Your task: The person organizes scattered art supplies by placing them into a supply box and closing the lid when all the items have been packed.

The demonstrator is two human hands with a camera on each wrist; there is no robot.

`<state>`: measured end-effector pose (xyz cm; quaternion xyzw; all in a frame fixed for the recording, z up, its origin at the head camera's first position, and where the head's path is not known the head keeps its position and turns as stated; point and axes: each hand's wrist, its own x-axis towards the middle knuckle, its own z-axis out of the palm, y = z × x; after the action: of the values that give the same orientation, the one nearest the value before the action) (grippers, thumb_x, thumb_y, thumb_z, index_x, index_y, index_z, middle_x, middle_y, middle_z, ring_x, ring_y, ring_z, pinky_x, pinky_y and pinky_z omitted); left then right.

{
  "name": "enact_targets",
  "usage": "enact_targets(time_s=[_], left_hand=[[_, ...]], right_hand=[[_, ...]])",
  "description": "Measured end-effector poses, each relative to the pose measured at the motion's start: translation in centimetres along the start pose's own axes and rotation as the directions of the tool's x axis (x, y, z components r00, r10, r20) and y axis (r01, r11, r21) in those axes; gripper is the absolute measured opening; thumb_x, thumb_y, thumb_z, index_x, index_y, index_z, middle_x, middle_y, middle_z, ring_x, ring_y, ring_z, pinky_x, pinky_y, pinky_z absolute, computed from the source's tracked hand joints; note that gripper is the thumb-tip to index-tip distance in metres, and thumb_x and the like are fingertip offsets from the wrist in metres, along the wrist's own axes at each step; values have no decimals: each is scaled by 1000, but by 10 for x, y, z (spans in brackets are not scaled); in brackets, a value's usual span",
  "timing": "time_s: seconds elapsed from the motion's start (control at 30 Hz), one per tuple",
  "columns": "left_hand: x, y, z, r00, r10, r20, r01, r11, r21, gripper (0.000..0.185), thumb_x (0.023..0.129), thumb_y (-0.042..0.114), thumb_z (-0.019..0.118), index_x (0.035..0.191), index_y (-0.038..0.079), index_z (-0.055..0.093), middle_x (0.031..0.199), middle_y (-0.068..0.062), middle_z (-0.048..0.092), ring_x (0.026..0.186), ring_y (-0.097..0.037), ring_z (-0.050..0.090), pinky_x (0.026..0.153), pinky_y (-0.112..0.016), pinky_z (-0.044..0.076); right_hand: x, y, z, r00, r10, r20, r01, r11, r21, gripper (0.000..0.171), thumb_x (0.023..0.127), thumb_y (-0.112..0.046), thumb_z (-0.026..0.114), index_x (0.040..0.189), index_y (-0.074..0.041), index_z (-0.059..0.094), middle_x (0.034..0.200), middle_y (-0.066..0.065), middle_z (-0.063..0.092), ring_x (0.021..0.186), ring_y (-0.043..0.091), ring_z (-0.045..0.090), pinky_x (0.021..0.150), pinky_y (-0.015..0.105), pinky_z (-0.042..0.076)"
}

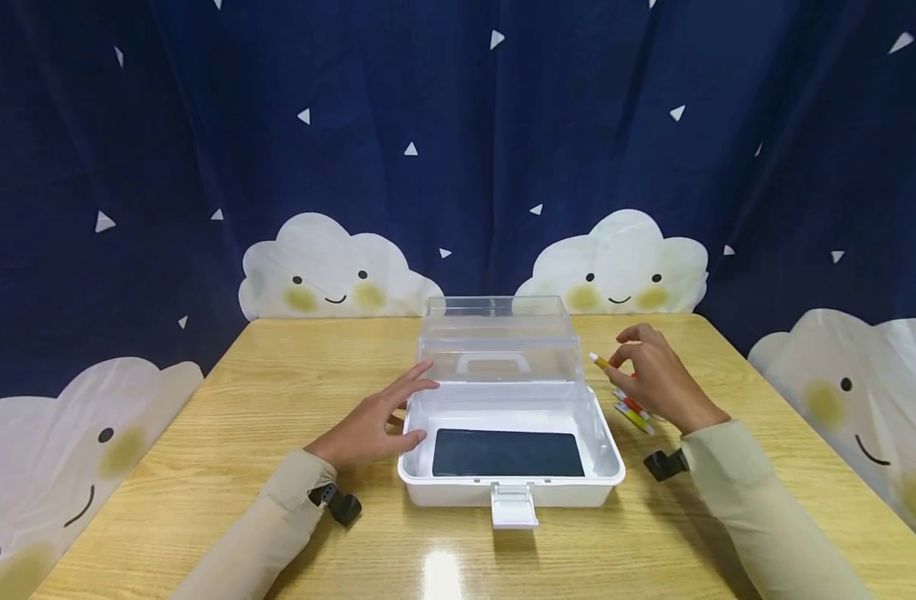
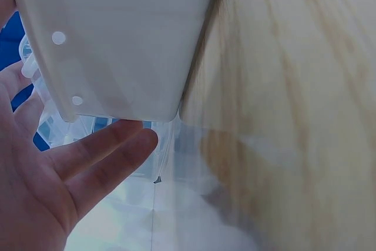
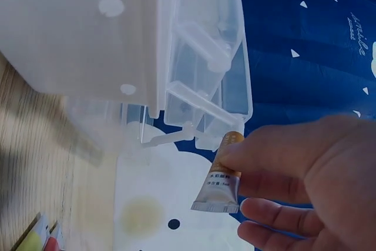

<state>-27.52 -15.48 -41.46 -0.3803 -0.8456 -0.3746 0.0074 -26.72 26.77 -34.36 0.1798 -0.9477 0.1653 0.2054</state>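
A white plastic box (image 1: 603,475) stands open on the wooden table (image 1: 240,417), its clear lid (image 1: 503,333) raised behind it and a dark flat slab (image 1: 508,452) lying inside. My left hand (image 1: 378,421) rests open against the box's left side (image 2: 117,45), fingers (image 2: 108,148) straight along the wall. My right hand (image 1: 653,375) hovers right of the box and pinches a small orange-and-white tube (image 1: 599,360) (image 3: 220,177) between thumb and fingers (image 3: 282,157). Several more coloured tubes (image 1: 633,410) (image 3: 41,236) lie on the table under that hand.
A dark blue curtain with white triangles and smiling cloud shapes (image 1: 330,271) hangs behind and beside the table. The box's front latch (image 1: 513,504) hangs open toward me. Bare tabletop stretches left and in front of the box.
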Motion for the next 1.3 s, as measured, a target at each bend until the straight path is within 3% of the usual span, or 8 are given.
enact_targets(time_s=[0.47, 0.83, 1.0, 1.3], left_hand=[[0, 0, 0, 1000, -4, 1, 4, 1000, -3, 65, 88, 25, 69, 145, 30, 39, 160, 17, 8, 119, -16, 54, 83, -27, 54], [0, -2, 1, 1000, 0, 2, 0, 1000, -13, 64, 88, 23, 70, 145, 27, 40, 160, 16, 9, 120, -18, 54, 83, -28, 54], [0, -2, 1, 1000, 2, 3, -2, 1000, -6, 64, 89, 29, 68, 146, 25, 39, 161, 16, 8, 121, -18, 53, 84, -28, 54], [0, -3, 1, 1000, 22, -6, -23, 999, -40, 65, 87, 25, 71, 145, 23, 41, 161, 8, 11, 120, -25, 54, 83, -36, 55]], right_hand=[[1, -9, 3, 1000, -14, -7, 14, 1000, 6, 9, 83, -9, 73, 80, -1, 74, 117, 24, 54, 111, 39, 46, 90, 55, 42], [0, -17, 5, 995, -101, -14, 102, 995, 22, 8, 81, -10, 76, 80, -1, 74, 115, 24, 56, 109, 38, 48, 89, 54, 44], [1, -20, 6, 990, -135, -28, 136, 990, 30, 7, 80, -10, 75, 79, -3, 74, 115, 25, 56, 109, 38, 48, 88, 53, 44], [1, -28, 8, 994, -110, 6, 110, 993, 42, 7, 82, -11, 75, 82, -4, 74, 121, 23, 53, 113, 38, 46, 90, 54, 44]])
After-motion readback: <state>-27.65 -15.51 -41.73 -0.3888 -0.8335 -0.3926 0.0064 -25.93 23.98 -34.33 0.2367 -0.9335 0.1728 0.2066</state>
